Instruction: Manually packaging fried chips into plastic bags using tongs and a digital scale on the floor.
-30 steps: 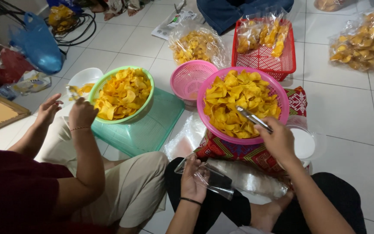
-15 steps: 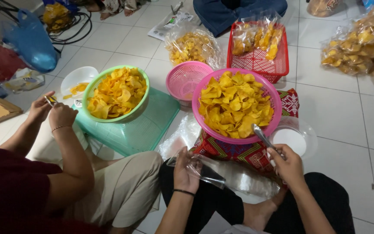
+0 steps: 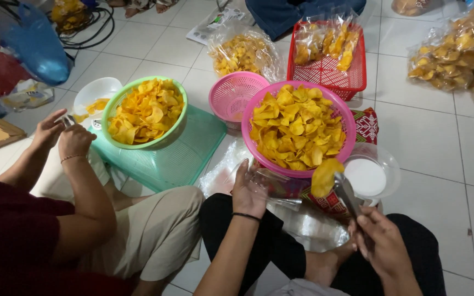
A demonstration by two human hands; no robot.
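At your right knee: your right hand (image 3: 382,244) grips metal tongs (image 3: 349,197), which now pinch one yellow chip (image 3: 325,176) lifted clear of the pink basket (image 3: 259,115); a second ago the tongs were down among the chips in it.
Left hand: your left hand (image 3: 249,191) holds a clear plastic bag (image 3: 272,183) by its mouth, just beside the basket's near rim, much as before.
Meaning: the chip hangs between basket and bag, so the move looks like filling the bag piece by piece.
Beside you: a co-worker's hands (image 3: 64,137) are together by the green basket (image 3: 179,118) of chips.
Surface: white tiled floor (image 3: 440,142), with a white-lidded tub (image 3: 368,175) near the tongs.
Room: a red crate (image 3: 327,74) of filled bags and more bagged chips (image 3: 456,55) lie beyond.
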